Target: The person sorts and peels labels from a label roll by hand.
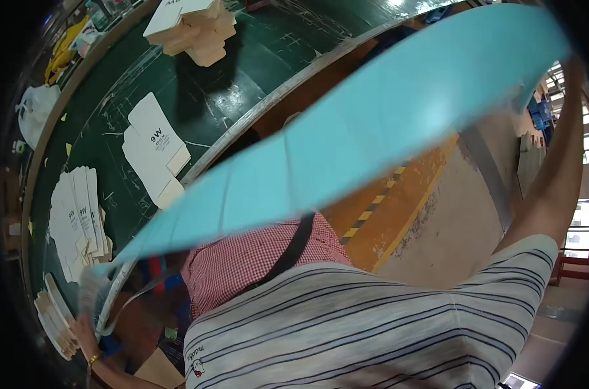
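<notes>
A long turquoise sheet [372, 129] with several cross creases stretches diagonally across the view, blurred by motion. Its narrow lower end meets the fingers of my left hand [85, 318], which look closed on it, though smeared; a yellow band circles that wrist. At the far right, my right hand [572, 70] grips the broad upper end, with its fingers mostly lost in the dark edge of the view. Beside my left hand on the green table [242, 91] lies a fanned pile of flat white cartons [77, 217] marked 9W. One separate flat carton [155, 149] lies nearer the sheet.
A stack of cartons [191, 26] stands on the table's far part. More stacked card pieces [54, 318] lie by my left hand. The table's raised rim [242, 117] curves past me. A white plastic bag [38, 110] hangs beyond it. Yellow-black tape [372, 207] marks the floor.
</notes>
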`<state>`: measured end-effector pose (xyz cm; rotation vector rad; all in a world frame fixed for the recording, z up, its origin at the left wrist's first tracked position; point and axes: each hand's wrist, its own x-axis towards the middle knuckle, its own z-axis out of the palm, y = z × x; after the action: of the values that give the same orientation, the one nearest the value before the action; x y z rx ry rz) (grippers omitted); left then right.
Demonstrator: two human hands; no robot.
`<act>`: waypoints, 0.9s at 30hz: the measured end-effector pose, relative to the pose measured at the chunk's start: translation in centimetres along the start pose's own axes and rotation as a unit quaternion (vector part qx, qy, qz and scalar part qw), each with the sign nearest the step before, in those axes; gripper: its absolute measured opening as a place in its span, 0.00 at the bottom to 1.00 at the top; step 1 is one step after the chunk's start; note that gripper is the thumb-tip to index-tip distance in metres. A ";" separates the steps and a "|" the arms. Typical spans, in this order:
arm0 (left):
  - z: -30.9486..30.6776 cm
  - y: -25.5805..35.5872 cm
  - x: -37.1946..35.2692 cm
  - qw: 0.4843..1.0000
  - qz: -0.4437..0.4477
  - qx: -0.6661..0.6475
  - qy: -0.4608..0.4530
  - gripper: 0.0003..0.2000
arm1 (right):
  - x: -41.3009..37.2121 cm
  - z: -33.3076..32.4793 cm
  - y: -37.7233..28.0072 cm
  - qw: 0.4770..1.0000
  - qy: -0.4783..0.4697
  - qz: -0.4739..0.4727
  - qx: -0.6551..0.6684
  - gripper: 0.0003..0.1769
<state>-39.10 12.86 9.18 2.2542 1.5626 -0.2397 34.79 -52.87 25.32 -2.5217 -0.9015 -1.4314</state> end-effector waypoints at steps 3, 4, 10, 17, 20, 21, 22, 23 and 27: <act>-1.5 9.9 -4.4 0.993 0.094 -0.007 -0.065 0.27 | -1.2 -0.6 -16.0 0.982 -0.058 -0.130 0.128 0.03; -2.0 14.7 -5.9 0.986 0.153 -0.039 -0.044 0.27 | -1.7 -0.9 -20.4 0.970 -0.075 -0.169 0.156 0.03; 3.7 40.9 -12.2 0.795 0.544 -0.234 0.131 0.34 | -3.9 -0.6 -25.1 0.961 -0.126 -0.196 0.150 0.04; 12.9 53.5 -11.8 0.696 0.634 -0.191 0.276 0.37 | -3.2 -2.1 -29.0 0.956 -0.105 -0.249 0.118 0.06; 12.3 53.5 -11.6 0.692 0.648 -0.117 0.295 0.32 | -3.5 -1.3 -27.9 0.962 -0.060 -0.234 0.129 0.08; 11.4 53.1 -11.8 0.694 0.652 -0.093 0.289 0.31 | -3.5 -1.3 -27.5 0.963 -0.057 -0.229 0.131 0.09; 10.6 52.7 -11.8 0.695 0.656 -0.069 0.285 0.29 | -3.3 -0.6 -27.0 0.965 -0.041 -0.224 0.134 0.08; 9.8 52.2 -12.1 0.696 0.659 -0.045 0.281 0.28 | -3.2 0.1 -26.1 0.966 -0.041 -0.218 0.131 0.07; 6.2 48.7 -12.2 0.725 0.632 0.016 0.274 0.23 | -3.2 2.3 -22.3 0.975 -0.071 -0.175 0.118 0.05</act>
<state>2.14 -15.08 18.31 2.9657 -0.1611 0.8356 23.20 -35.16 17.13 -2.3941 -1.5076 -1.1418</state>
